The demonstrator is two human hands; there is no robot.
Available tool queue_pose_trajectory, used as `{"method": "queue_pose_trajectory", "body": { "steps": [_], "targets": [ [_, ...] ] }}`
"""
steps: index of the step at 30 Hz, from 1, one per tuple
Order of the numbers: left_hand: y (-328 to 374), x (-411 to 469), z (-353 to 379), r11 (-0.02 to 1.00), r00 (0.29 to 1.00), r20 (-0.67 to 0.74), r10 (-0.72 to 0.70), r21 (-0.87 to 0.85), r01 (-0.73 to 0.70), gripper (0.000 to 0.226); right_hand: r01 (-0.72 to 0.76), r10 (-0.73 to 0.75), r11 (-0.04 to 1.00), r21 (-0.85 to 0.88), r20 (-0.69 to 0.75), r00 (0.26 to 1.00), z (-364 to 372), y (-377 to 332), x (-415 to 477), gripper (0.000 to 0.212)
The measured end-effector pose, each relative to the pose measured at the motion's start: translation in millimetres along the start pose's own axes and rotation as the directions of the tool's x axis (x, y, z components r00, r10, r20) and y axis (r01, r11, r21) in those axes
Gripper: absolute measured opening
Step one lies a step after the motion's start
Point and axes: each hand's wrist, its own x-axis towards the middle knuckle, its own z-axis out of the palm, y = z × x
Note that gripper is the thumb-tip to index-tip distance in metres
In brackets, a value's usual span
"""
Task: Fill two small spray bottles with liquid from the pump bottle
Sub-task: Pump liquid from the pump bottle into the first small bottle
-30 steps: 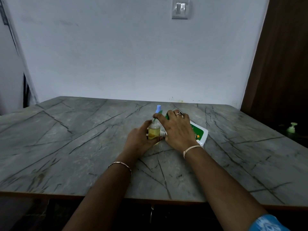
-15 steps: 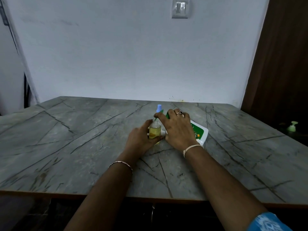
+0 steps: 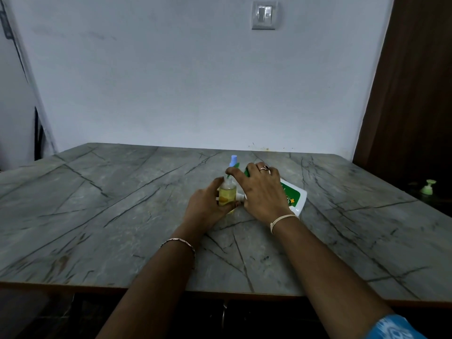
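One spray bottle [image 3: 227,195] mid-frame looks nearly full, left hand [image 3: 204,209] gripping it, right hand [image 3: 263,192] curled over the pump bottle [image 3: 292,198]; can't tell about the blue-capped one [image 3: 233,159].

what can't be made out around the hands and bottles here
Head view, all of these:
- top of the pump bottle: covered by the right hand.
- base of the small bottle: hidden in the left hand.
- whatever the blue cap sits on: behind the fingers.
- green thing at far right: too small and dark.
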Motion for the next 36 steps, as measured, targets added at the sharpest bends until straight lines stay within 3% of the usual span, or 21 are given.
{"method": "queue_pose_trajectory", "body": {
  "steps": [10,25,36],
  "targets": [
    [2,-1,-1,1.0,1.0,-0.013,0.012,0.013,-0.012,0.079,-0.002,0.002,1.0,0.017,0.021,1.0,0,1,3,0.072],
    [-1,-1,0,1.0,1.0,-0.013,0.025,-0.003,-0.025,0.078,0.008,-0.008,1.0,0.004,-0.074,0.997,10,1,5,0.081],
    [-4,0,2,0.999,0.999,-0.024,0.029,-0.014,-0.03,0.079,0.035,-0.034,0.999,0.036,-0.031,0.999,4,8,2,0.083]
  ]
}}
